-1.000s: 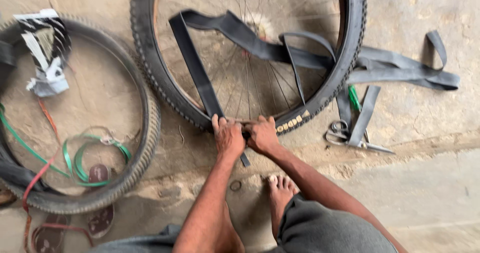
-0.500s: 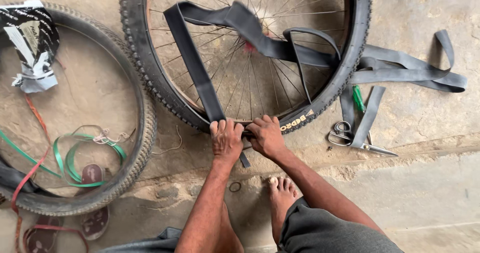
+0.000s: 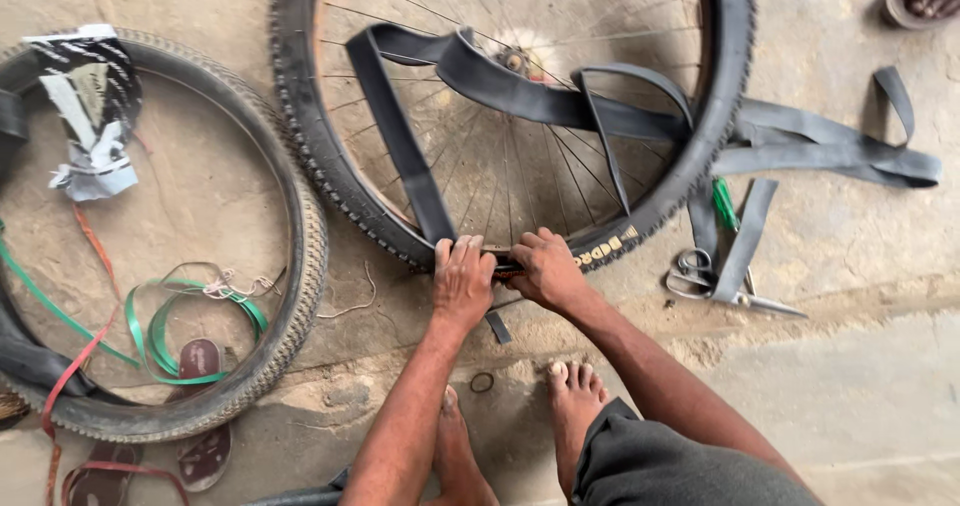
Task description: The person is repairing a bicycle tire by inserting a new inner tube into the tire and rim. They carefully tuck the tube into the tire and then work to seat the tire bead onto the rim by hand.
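A: In the head view, what are the hands doing?

B: The left hand [image 3: 462,284] and right hand [image 3: 545,266] are both pressing, fingers curled, on the near edge of the bicycle wheel [image 3: 330,181], gripping its knobby tyre side by side.

A: And the wheel?

B: It is lying flat on the floor, centre far, with a black inner tube [image 3: 520,91] draping across the spokes (its tail is trailing off right). Scissors [image 3: 700,278] are lying near right; a loose tyre [image 3: 290,316] is sitting left.
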`<action>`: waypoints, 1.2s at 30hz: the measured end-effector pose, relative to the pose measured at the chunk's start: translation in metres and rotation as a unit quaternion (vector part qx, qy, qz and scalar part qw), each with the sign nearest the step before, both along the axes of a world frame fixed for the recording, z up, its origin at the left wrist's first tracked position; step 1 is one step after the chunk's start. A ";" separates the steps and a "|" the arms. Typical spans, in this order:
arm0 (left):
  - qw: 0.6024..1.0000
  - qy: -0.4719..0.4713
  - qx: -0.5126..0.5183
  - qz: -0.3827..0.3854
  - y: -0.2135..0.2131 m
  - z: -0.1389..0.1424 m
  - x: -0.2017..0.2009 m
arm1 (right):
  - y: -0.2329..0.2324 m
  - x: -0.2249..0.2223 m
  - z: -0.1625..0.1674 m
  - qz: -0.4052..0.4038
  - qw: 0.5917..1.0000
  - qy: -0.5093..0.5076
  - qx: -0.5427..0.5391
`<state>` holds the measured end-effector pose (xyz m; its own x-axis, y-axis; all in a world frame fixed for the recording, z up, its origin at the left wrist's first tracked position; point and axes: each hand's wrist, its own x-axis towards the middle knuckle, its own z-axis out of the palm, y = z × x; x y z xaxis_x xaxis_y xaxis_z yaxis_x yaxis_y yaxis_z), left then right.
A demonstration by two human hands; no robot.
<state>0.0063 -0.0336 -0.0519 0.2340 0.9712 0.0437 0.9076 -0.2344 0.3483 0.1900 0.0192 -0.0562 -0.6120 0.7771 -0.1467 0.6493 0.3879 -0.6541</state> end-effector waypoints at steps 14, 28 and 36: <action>0.999 0.005 0.032 0.028 -0.007 0.007 0.007 | -0.016 -0.011 0.012 -0.017 0.998 -0.057 0.014; 0.996 0.013 -0.075 0.041 -0.004 0.003 0.009 | 0.026 -0.007 -0.029 -0.012 0.986 0.035 -0.165; 0.999 0.006 0.011 0.043 -0.018 0.001 0.007 | 0.042 -0.025 -0.011 0.038 0.975 -0.138 -0.171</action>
